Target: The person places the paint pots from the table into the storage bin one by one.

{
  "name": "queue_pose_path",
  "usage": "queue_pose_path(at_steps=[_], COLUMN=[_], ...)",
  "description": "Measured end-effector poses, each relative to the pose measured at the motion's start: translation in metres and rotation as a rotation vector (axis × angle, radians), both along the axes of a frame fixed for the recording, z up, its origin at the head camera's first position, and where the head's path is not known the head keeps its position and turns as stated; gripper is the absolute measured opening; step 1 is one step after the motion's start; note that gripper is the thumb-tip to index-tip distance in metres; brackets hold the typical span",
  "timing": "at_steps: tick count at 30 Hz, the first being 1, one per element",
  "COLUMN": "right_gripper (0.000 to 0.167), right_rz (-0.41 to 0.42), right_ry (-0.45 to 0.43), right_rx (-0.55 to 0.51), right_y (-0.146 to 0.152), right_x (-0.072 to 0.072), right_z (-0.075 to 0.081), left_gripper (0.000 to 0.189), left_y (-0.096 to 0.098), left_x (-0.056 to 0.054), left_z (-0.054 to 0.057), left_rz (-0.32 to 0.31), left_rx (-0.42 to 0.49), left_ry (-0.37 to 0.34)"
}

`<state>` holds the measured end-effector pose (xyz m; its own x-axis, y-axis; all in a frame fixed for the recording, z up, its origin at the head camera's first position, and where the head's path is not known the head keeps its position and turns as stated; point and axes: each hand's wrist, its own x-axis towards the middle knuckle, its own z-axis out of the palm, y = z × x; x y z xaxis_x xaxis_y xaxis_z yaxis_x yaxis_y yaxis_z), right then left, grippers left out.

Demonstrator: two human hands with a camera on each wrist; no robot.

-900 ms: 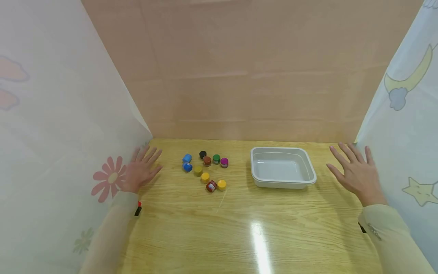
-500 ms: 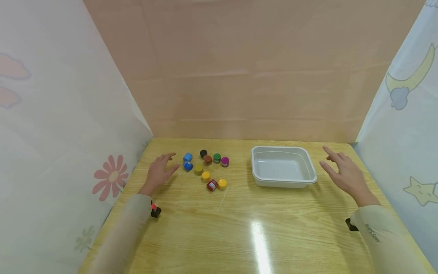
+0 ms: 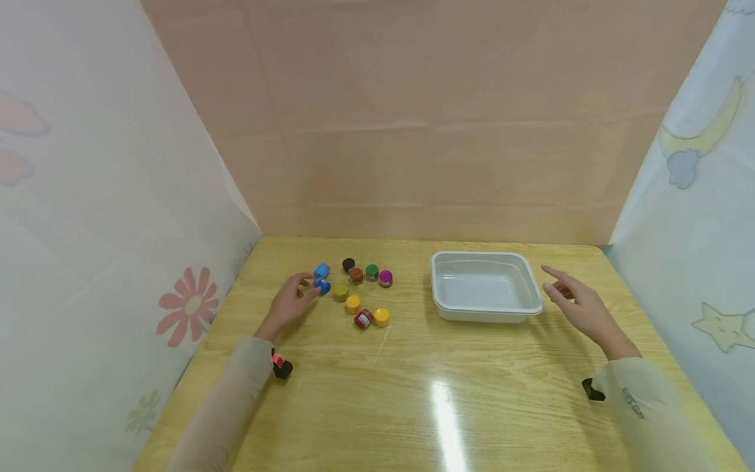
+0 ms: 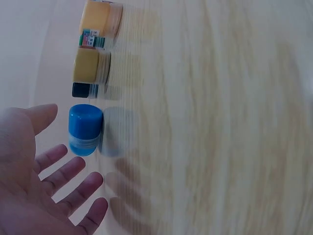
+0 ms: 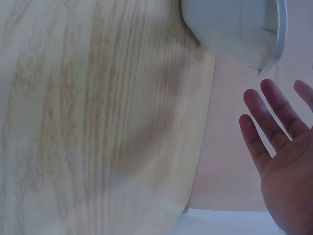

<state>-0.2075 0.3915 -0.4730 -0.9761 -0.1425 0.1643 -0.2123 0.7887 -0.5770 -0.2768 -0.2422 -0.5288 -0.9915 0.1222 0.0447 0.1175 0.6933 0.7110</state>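
Observation:
Small lidded paint jars stand in a loose group on the left half of the table. My left hand (image 3: 289, 301) is at the group's left edge, thumb and fingers spread beside a dark blue jar (image 3: 322, 286). In the left wrist view a gap shows between the fingers and the blue jar (image 4: 84, 128). A lighter blue jar (image 3: 321, 271) is just behind it. My right hand (image 3: 580, 308), fingers extended and holding nothing, hovers just right of a white plastic tub (image 3: 488, 314). The right wrist view shows its fingers apart from the tub (image 5: 230, 24).
Farther right are black (image 3: 348, 265), brown (image 3: 356, 275), green (image 3: 371, 272) and purple (image 3: 386, 278) jars. Nearer lie olive (image 3: 340, 292) and yellow (image 3: 352, 303) jars, another yellow jar (image 3: 381, 317) and a tipped dark red jar (image 3: 363, 319). Cloth walls border the wooden table (image 3: 366, 406).
My left hand has moved right from the left wall to the blue jars. The right hand has shifted left towards the tub, its fingers less spread. Jars and tub stay put.

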Motion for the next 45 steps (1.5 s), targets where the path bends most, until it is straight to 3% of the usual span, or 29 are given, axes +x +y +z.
queue_pose_path(at_steps=[6, 18, 25, 45], right_gripper=[0.054, 0.055, 0.054, 0.054], right_rz=[0.025, 0.030, 0.035, 0.018], right_ry=[-0.019, -0.069, -0.055, -0.085], right_rx=[-0.060, -0.212, -0.277, -0.277], right_y=[-0.006, -0.008, -0.010, -0.008], right_x=[-0.002, -0.004, -0.007, -0.010], right_z=[-0.009, -0.015, -0.022, -0.029], left_gripper=[0.050, 0.045, 0.040, 0.036], left_y=[0.006, 0.020, 0.023, 0.022], left_x=[0.002, -0.003, -0.002, -0.002], left_z=[-0.001, -0.007, -0.009, -0.008], left_rz=[0.051, 0.098, 0.134, 0.102], left_rx=[0.016, -0.019, -0.041, -0.045], left_ry=[-0.034, -0.016, -0.001, 0.027])
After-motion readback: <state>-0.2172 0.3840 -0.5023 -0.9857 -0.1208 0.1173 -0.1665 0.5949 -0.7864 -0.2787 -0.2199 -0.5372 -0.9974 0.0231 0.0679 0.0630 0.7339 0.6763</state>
